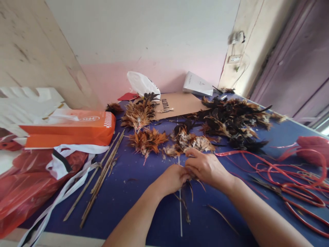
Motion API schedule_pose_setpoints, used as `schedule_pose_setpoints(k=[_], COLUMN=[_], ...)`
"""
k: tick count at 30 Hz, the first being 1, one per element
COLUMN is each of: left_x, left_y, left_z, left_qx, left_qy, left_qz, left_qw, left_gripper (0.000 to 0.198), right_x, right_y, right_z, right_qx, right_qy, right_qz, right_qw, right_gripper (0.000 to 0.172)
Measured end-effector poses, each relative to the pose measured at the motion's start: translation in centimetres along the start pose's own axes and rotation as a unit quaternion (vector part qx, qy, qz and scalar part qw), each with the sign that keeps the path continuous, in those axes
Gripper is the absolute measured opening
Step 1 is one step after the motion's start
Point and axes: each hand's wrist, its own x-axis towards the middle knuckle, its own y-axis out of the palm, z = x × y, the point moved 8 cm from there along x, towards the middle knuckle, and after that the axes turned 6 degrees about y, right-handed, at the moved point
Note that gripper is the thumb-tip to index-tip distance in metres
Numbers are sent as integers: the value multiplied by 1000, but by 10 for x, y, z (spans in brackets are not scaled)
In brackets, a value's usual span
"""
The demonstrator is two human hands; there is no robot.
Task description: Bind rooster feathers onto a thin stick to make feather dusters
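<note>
Both my hands meet at the middle of the blue table point(144, 192). My left hand point(172, 179) is closed, pinching dark feathers against a thin white stick point(180, 212) that runs toward me. My right hand point(204, 167) is curled over the same spot, fingers pinched on the feathers at the stick's top. A few loose dark feathers point(186, 202) hang below my hands. Just beyond my fingers lies a pale brown feather clump point(195, 142).
Orange-brown feather bunches point(146, 140) and a large dark feather pile point(236, 120) lie further back. Several thin wooden sticks point(102, 175) lie left. Red plastic cord point(288, 178) tangles at right. Orange and red bags point(69, 132) crowd the left edge; a cardboard sheet point(177, 103) sits at the back.
</note>
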Motion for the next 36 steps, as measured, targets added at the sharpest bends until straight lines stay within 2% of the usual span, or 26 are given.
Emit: schedule_pose_setpoints(k=[2,4,7,9,10,12,15,19,22,25,29,32,34,36], left_x=[-1,-3,-2,-2,-3,-5,-9,-9,-2,2,1,-2,-3,-3], left_y=[4,2,-12,-27,-33,-43,-47,-45,-36,-22,-12,-10,-13,-19], left_z=[-11,-17,-12,-3,1,9,18,23,15,2,-25,-36,-31,-18], left_qx=[-37,-107,-225,-257,-256,-232,-197,-144,-53,7,23,-51,-144,-245], left_qy=[25,27,-4,-21,-30,-55,-94,-87,-32,15,76,83,50,5], left_qz=[16,9,-78,-164,-205,-267,-305,-291,-223,-141,-74,-45,-65,-129], left_qw=[999,994,971,952,944,934,927,942,973,990,994,994,986,961], left_gripper=[22,21,25,28,28,28,27,28,27,24,26,30,31,29], right_x=[1,3,4,6,7,8,6,0,-4,-4,0,2,4,5], right_y=[1,9,26,31,32,31,25,19,14,4,-8,-2,3,8], right_z=[-7,-25,-55,-61,-58,-47,-26,2,12,6,-18,-34,-41,-45], right_qx=[89,223,392,434,435,402,291,131,44,10,69,204,295,339], right_qy=[-11,20,125,160,164,161,140,64,7,-10,16,40,59,78], right_qz=[22,53,70,41,29,1,-38,-42,-35,-40,-33,26,51,45], right_qw=[996,973,909,886,885,901,946,988,998,999,997,978,952,936], right_gripper=[20,15,19,20,21,21,19,22,22,21,19,18,21,23])
